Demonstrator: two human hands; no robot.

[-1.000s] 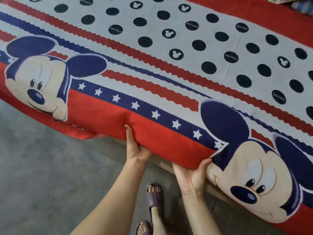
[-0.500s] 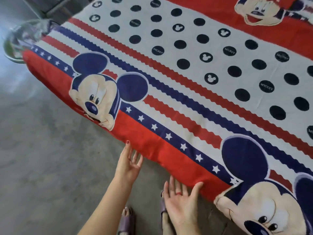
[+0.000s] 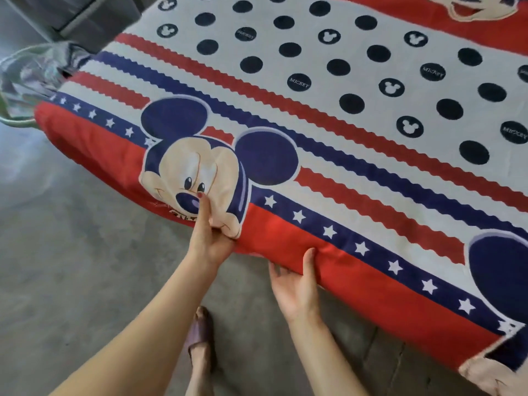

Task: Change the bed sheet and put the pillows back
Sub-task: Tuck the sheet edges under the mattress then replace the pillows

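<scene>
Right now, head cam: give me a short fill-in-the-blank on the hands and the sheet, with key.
1. The left hand holds the bed sheet at a printed cartoon ____ face.
2. The right hand holds the sheet's ____ border at the mattress edge.
3. The foot on the floor wears a ____ slipper.

Missing: mouse; red; purple

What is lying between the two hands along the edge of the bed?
Only the red border of the bed sheet lies between the left hand and right hand, seen in the head view.
</scene>
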